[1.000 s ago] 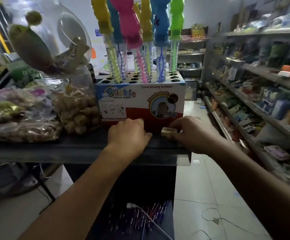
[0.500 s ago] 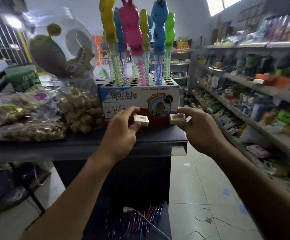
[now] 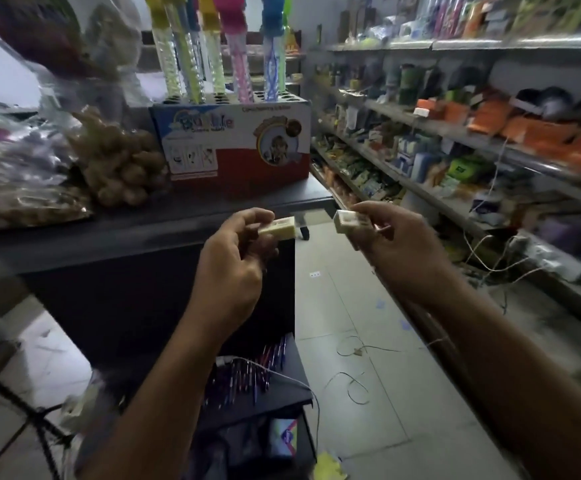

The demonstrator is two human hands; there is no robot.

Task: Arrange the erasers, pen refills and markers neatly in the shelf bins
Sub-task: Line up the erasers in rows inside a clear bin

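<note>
Bubble wand display box [image 3: 237, 140] on dark counter [image 3: 143, 223], bagged snacks [image 3: 115, 161], stocked shelves [image 3: 489, 140]

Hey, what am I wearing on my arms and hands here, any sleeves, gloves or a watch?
Nothing shows. The left hand and right hand are ungloved; the left arm and right arm are bare to the frame's edge, no sleeves, and neither wrist carries a watch or band.

Glossy printed cardboard bubble box [image 3: 233, 140] on a matt dark counter [image 3: 143, 220].
</note>
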